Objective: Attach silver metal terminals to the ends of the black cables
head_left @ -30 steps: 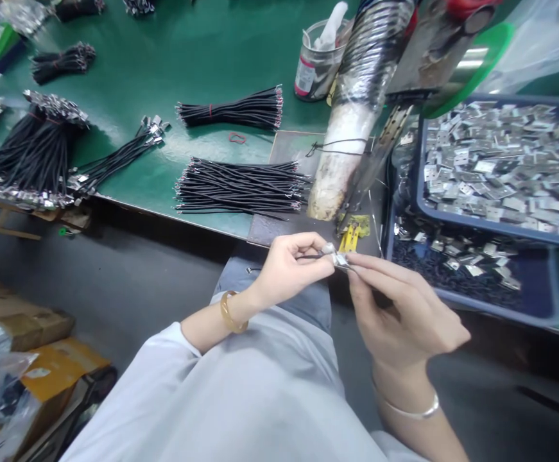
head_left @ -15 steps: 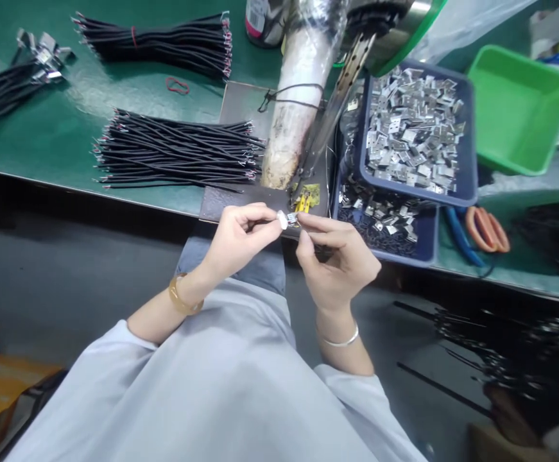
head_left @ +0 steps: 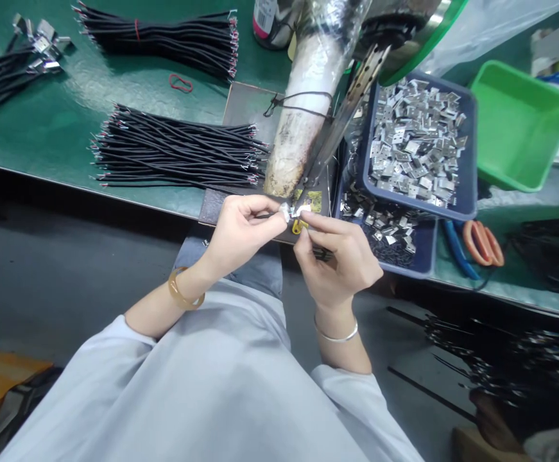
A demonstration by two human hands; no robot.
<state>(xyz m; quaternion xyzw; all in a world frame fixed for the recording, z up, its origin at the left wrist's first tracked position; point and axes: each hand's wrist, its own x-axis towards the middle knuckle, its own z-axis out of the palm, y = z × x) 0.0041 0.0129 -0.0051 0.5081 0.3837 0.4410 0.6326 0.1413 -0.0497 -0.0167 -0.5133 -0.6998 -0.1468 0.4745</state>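
Currently pinched: thin black wire in left hand, small metal clip in right hand, joined at table edge. Likely fault: slack pinch, clip dropping to floor. Just beyond, perforated metal strip close to fingers: snag hazard.

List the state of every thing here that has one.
left hand, pinched shut on black wire
right hand, pinched shut on metal clip
loose wires, unbundled, lying on table
tied bundle, bound by a red band
blue tray, heaped with metal pieces
orange-handled cutters, lying untouched
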